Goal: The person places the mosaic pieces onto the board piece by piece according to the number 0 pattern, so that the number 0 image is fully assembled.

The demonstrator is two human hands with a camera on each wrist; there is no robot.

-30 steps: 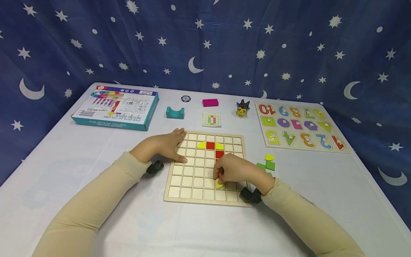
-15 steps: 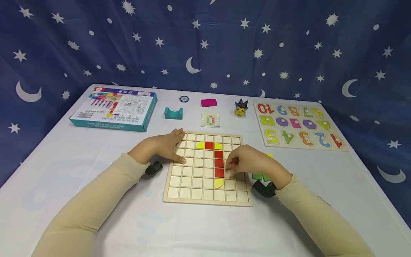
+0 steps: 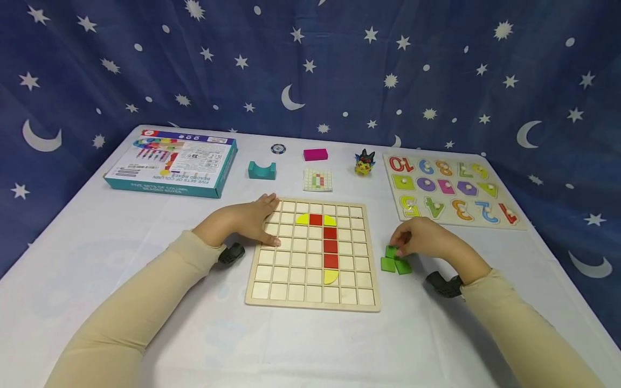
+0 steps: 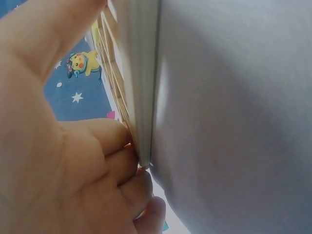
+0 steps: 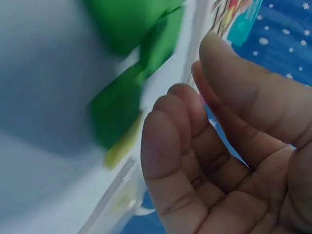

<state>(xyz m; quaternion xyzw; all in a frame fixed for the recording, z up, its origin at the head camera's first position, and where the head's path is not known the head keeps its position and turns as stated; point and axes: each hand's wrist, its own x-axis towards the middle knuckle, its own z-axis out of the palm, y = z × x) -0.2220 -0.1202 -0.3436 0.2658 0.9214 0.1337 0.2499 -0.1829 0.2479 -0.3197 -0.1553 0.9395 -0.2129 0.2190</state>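
A wooden grid board (image 3: 291, 277) lies at the middle of the table. Set in its cells are red squares (image 3: 330, 246) and yellow rounded pieces (image 3: 331, 277). My left hand (image 3: 245, 220) rests on the board's left side, thumb spread over the cells and fingers at the far corner. To the right of the board, my right hand (image 3: 424, 238) hovers over several green square tiles (image 3: 388, 264), with fingers bent, thumb apart and nothing between them. In the right wrist view a yellow piece (image 5: 122, 146) lies beside the green tiles; the hand hides it in the head view.
A small pattern card (image 3: 317, 180) lies behind the board, near a teal block (image 3: 262, 171), a magenta block (image 3: 315, 155), a poker chip (image 3: 278, 149) and a yellow figurine (image 3: 364, 163). Back left is a flat box (image 3: 170, 164); back right, a number puzzle (image 3: 456, 189).
My right hand has let go of the yellow piece in the near cell below the red squares and moved right, off the board, to the green tiles. The left hand has stayed put.
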